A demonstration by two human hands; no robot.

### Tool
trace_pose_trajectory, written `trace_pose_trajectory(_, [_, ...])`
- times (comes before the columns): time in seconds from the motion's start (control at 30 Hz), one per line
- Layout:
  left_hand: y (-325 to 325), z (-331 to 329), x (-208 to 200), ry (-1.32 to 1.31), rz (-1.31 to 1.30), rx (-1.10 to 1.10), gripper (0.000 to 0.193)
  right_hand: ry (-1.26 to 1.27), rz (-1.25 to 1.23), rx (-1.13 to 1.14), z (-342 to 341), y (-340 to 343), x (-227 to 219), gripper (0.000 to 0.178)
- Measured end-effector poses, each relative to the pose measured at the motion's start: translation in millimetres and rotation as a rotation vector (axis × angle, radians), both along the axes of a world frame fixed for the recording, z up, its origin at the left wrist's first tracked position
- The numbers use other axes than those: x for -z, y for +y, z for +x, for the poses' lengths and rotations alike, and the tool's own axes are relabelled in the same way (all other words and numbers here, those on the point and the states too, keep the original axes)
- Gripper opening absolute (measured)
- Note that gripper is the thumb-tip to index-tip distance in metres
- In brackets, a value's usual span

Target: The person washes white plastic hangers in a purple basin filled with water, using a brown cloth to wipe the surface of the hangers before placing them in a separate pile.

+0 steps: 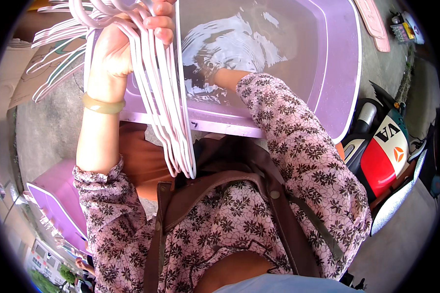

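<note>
My left hand [116, 52] is closed round a bundle of white clothes hangers [164, 105] at the upper left. The hangers' long sides hang down toward my apron [215, 178], in front of the near rim of a purple tub [335, 63]. A pale bangle [103, 104] circles my left wrist. My right forearm reaches into the cloudy water [293, 46] of the tub, where rings of ripples spread. Below the surface, my right hand [209, 73] shows only as a blur; its fingers, and anything in them, are hidden.
More pale hangers [58, 31] stick out at the far left beside a cardboard box [39, 73]. Another purple tub [63, 195] stands at the lower left. To my right is a red, white and black scooter [384, 161]. A pink plastic piece [374, 22] lies at the upper right.
</note>
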State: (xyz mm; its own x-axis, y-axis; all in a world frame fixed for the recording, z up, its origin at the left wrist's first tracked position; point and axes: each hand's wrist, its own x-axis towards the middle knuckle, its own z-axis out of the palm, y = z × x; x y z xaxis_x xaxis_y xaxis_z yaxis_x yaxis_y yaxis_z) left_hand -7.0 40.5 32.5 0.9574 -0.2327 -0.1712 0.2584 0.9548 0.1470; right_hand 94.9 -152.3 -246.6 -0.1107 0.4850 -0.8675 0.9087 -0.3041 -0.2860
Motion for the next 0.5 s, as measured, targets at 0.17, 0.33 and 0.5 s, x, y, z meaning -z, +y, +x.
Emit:
trace_pose_trajectory(0.17, [-4, 0, 0, 0.021, -0.055, 0.030, 0.031, 0.043, -0.019, 0.073, -3, -6, -1, 0.039])
trace_pose_trajectory(0.33, [-15, 1, -12, 0.135, -0.136, 0.036, 0.024, 0.065, -0.050, 0.087, -12, -4, -2, 0.038])
trace_pose_trajectory(0.5, [-22, 4, -19, 0.213, -0.074, -0.041, 0.023, 0.090, -0.067, 0.125, -9, -7, 4, 0.037])
